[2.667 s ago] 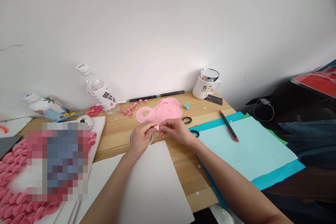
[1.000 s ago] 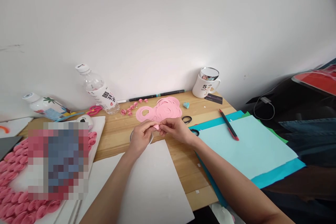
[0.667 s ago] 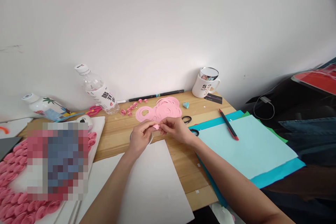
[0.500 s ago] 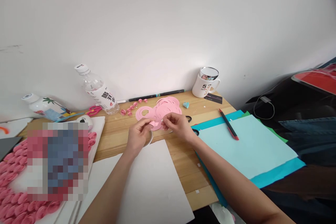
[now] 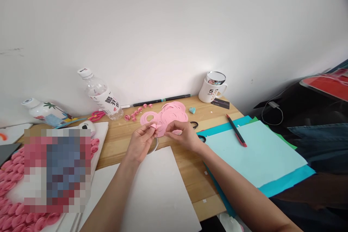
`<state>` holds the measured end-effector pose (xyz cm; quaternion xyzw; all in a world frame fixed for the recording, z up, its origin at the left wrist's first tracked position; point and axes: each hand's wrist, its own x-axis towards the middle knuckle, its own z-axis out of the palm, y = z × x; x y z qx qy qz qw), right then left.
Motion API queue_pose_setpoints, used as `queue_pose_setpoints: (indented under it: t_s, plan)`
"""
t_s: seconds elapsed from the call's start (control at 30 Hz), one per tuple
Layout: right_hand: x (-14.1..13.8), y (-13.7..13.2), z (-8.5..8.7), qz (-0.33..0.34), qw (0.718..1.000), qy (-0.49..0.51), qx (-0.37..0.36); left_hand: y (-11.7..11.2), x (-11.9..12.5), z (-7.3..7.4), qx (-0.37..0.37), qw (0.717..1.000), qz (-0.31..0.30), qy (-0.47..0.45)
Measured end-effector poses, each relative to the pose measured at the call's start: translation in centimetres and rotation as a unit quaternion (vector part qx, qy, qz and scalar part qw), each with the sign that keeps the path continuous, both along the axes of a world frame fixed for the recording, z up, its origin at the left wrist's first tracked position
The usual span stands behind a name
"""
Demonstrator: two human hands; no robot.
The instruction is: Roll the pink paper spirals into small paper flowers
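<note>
My left hand [image 5: 139,143] is closed, pinching a small curled strip of pink paper [image 5: 154,126] between thumb and fingers. Just to its right, my right hand [image 5: 182,136] has its thumb and fingertips pressed together; whatever lies between them is too small to make out. Behind both hands lie pink paper spirals [image 5: 174,110], overlapping in a pile on the wooden table. A roll of tape [image 5: 154,146] shows partly below my left hand. Black scissor handles [image 5: 194,125] stick out beside my right hand.
Small rolled pink paper flowers [image 5: 133,115] lie near a plastic bottle [image 5: 102,94]. At the back right stands a white mug [image 5: 208,90]. A pen [image 5: 236,130] rests on light blue sheets [image 5: 255,152]. White board [image 5: 160,188] lies in front, and pink flowers [image 5: 16,208] cover a board at left.
My right fingers have come away slightly from the pink strip, which both hands were at before. The strip now sits curled at my left fingertips.
</note>
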<state>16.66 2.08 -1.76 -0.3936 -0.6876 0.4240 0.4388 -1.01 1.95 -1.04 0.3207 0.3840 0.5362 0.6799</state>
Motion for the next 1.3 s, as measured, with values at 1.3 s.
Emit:
queue_pose_setpoints:
  t_s: [1.3]
  plan:
    - [-0.4,0.2,-1.0,0.000,0.929,-0.066,0.363,-0.6,0.3,0.5,-0.046,0.990,-0.125,0.052]
